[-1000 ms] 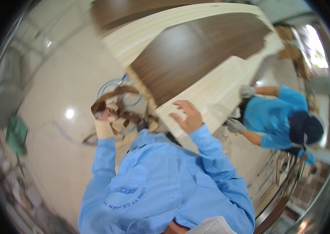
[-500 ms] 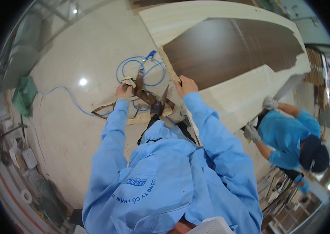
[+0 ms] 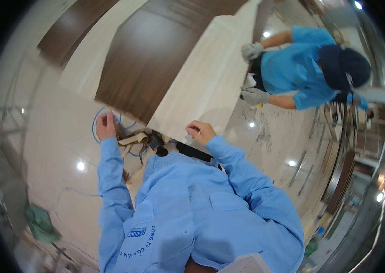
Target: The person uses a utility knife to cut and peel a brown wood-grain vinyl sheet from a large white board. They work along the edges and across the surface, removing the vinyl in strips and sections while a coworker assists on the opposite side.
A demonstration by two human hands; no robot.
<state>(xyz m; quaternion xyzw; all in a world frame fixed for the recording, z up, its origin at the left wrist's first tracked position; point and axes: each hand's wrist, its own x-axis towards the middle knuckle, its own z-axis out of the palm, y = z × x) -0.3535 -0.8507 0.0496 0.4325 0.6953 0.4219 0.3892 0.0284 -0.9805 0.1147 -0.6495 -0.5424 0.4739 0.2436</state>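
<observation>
A large cream board (image 3: pixel 201 77) with a dark wood-grain sheet (image 3: pixel 147 59) on top lies in front of me. My left hand (image 3: pixel 106 127) is beside the dark sheet's near left corner, its fingers drawn together; whether anything is between them is hidden. Over the board's near edge, my right hand (image 3: pixel 200 132) has its fingers curled in a pinch, and what they may hold cannot be made out. Brown and cream scrap strips (image 3: pixel 133 140) lie on the floor by my feet, below the board's edge.
Across the board at the right stands a co-worker (image 3: pixel 292 68) in a blue shirt, cap and grey gloves, both hands at its edge. A blue hose (image 3: pixel 95 125) loops on the floor near my left hand. A green bag (image 3: pixel 41 223) lies lower left; stacked boards (image 3: pixel 338 177) stand right.
My view has swung to the right, so the board now lies straight ahead. My left hand has let go of the brown scrap strips. My right hand is now pinched over the board's near edge.
</observation>
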